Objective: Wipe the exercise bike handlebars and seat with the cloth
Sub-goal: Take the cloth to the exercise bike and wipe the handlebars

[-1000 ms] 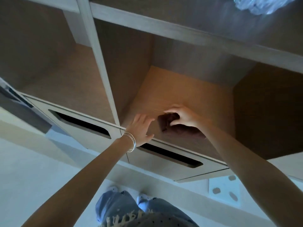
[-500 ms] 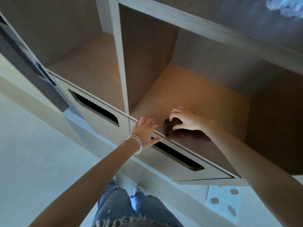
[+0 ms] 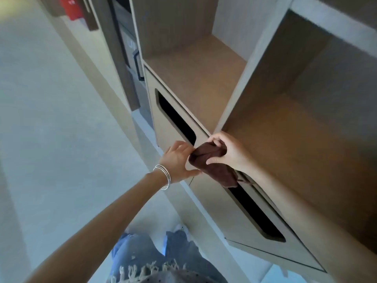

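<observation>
A dark brown cloth [image 3: 214,162] hangs bunched just in front of the shelf's front edge. My right hand [image 3: 228,152] grips its upper part, fingers curled over it. My left hand [image 3: 179,160], with silver bangles on the wrist, is beside the cloth on its left, fingers spread and fingertips touching the cloth's left end. The exercise bike is not in view.
A wooden shelving unit [image 3: 234,94] with open cubbies stands in front of me. Below are panels with dark slot openings [image 3: 175,119]. Pale floor [image 3: 51,129] stretches to the left. A red object [image 3: 72,8] hangs on the wall at top left. My jeans and shoes [image 3: 155,252] show below.
My right hand has lifted the cloth off the cubby floor and drawn it out over the front edge. My left hand moved in to touch it. The view swung left.
</observation>
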Demonstrator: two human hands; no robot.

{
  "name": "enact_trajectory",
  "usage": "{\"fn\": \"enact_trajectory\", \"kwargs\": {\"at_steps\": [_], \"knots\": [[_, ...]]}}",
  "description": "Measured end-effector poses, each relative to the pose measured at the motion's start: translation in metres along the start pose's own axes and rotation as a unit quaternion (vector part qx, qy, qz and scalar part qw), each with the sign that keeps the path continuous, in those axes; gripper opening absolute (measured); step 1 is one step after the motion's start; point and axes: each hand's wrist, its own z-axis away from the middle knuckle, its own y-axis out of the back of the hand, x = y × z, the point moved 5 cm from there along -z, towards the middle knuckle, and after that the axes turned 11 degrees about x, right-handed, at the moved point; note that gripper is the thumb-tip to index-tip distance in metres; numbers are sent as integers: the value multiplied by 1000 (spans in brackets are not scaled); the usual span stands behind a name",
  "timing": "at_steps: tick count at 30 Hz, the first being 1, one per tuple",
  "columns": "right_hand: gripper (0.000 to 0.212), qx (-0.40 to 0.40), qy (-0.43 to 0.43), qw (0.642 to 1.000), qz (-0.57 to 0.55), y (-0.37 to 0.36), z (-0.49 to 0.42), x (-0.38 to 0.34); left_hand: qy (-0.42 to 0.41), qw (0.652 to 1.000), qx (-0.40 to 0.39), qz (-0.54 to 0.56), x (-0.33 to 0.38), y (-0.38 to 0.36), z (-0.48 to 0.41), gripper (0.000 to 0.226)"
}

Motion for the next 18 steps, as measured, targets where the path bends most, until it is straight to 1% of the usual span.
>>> {"fn": "enact_trajectory", "kwargs": {"at_steps": [3, 6, 7, 10, 13, 15, 18], "knots": [[65, -68, 42, 997, 1, -50, -24, -39, 63, 997, 54, -10, -40, 36, 23, 42], [72, -149, 80, 985, 28, -105, -41, -74, 105, 989, 101, -37, -80, 72, 58, 35], [69, -171, 101, 979, 39, -124, -45, -87, 120, 985, 116, -45, -93, 83, 72, 34], [49, -227, 173, 956, 59, -185, -48, -134, 172, 971, 150, -65, -138, 113, 126, 34], [28, -249, 216, 942, 63, -243, -40, -186, 223, 957, 176, -65, -180, 139, 188, 37], [22, -255, 227, 938, 64, -282, -31, -219, 241, 948, 193, -74, -203, 154, 233, 37], [23, -259, 258, 928, 65, -337, -16, -269, 258, 934, 214, -127, -241, 178, 304, 39]]}}
